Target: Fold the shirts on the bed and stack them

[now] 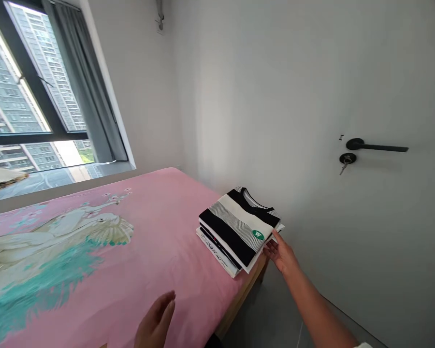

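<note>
While the right hand (282, 253) apparently pinches the folded black-and-white striped shirt (241, 223), the left hand (155, 320) gapes

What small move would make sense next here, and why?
Probably bring the left hand to the left side of the stack of folded clothes: the right hand is at its right edge, the layers sit unevenly, and the left hand looks empty over the pink sheet.
</note>
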`<state>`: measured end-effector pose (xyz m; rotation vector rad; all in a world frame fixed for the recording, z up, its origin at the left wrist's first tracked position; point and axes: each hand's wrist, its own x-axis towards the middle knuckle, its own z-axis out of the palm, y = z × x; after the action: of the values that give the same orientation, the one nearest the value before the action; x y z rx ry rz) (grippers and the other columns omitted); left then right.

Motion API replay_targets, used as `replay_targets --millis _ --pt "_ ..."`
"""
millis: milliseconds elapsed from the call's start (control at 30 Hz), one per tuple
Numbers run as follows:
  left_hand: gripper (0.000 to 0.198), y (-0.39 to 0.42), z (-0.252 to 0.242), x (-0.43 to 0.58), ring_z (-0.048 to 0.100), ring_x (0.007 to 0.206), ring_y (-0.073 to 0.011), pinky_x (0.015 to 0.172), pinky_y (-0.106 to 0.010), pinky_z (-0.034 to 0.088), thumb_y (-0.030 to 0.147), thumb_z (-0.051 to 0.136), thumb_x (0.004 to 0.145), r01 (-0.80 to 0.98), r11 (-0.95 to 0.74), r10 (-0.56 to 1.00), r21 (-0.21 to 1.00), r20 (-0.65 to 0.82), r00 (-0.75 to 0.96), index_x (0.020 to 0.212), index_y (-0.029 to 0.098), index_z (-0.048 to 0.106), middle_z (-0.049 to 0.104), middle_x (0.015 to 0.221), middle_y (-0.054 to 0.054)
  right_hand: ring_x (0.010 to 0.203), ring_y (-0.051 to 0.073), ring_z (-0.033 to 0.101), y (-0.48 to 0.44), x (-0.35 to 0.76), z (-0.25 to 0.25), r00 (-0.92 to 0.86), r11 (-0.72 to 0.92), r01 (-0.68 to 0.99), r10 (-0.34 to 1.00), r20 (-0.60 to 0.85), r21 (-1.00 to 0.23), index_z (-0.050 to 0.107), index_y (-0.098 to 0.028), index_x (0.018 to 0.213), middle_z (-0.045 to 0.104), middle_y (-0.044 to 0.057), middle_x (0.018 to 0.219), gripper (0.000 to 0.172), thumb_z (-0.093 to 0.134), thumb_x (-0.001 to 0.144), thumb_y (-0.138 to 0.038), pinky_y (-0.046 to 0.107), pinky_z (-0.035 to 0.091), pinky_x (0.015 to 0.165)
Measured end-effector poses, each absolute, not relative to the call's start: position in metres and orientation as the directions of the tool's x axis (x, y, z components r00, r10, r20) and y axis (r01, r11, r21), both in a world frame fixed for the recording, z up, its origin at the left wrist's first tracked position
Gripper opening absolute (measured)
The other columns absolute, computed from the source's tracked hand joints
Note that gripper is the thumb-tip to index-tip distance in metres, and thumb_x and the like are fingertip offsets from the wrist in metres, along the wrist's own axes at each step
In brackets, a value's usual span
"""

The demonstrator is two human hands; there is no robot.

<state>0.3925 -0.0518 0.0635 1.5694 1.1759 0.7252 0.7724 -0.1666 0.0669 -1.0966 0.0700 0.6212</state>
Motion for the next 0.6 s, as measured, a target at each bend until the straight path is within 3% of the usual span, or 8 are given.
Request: replay_targets --millis 133,300,433,600 --pt "0.057 -0.028 0.113 0.487 0.062 0.1 -0.027 0.08 -0.037 0.053 0.056 0.063 0.067 0.226 0.067 0.852 0.972 -0.173 0.495 0.107 0.015 0.061 0.068 0.105 -0.012 0.063 0.012 0.058 -0.169 0.791 0.076 0.849 0.312 -0.467 0.422 -0.32 -0.827 0.053 -0.023 0.089 0.061 -0.003 0.073 0.042 0.075 0.061 -0.046 0.022 0.053 0.052" --pt "0.039 0.002 0.138 0.572 0.062 0.099 -0.0222 0.079 -0.033 0.053 0.04 0.062 0.077 0.149 0.239 0.785 0.96 -0.281 0.552 0.105 0.013 0.061 0.064 0.11 -0.014 0.057 0.009 0.052 -0.174 0.814 0.088 0.882 0.272 -0.413 0.358 -0.307 -0.869 0.056 -0.022 0.094 0.058 -0.002 0.071 0.047 0.077 0.059 -0.044 0.018 0.047 0.044" --pt "0.021 0.022 0.138 0.606 0.065 0.074 -0.0145 0.068 -0.026 0.054 0.028 0.061 0.08 0.082 0.451 0.759 0.889 -0.43 0.489 0.091 0.01 0.062 0.067 0.085 -0.01 0.059 0.009 0.05 -0.18 0.825 0.095 0.899 0.242 -0.365 0.342 -0.273 -0.899 0.056 -0.021 0.098 0.057 -0.001 0.076 0.047 0.076 0.062 -0.043 0.018 0.047 0.044" --pt "0.011 0.04 0.135 0.623 0.06 0.057 -0.0099 0.06 -0.023 0.053 0.018 0.067 0.074 0.064 0.437 0.808 0.897 -0.423 0.41 0.081 0.012 0.059 0.062 0.065 -0.002 0.064 0.011 0.054 -0.18 0.831 0.094 0.895 0.178 -0.305 0.391 -0.217 -0.936 0.057 -0.02 0.101 0.059 0.002 0.086 0.044 0.073 0.065 -0.041 0.02 0.048 0.047"
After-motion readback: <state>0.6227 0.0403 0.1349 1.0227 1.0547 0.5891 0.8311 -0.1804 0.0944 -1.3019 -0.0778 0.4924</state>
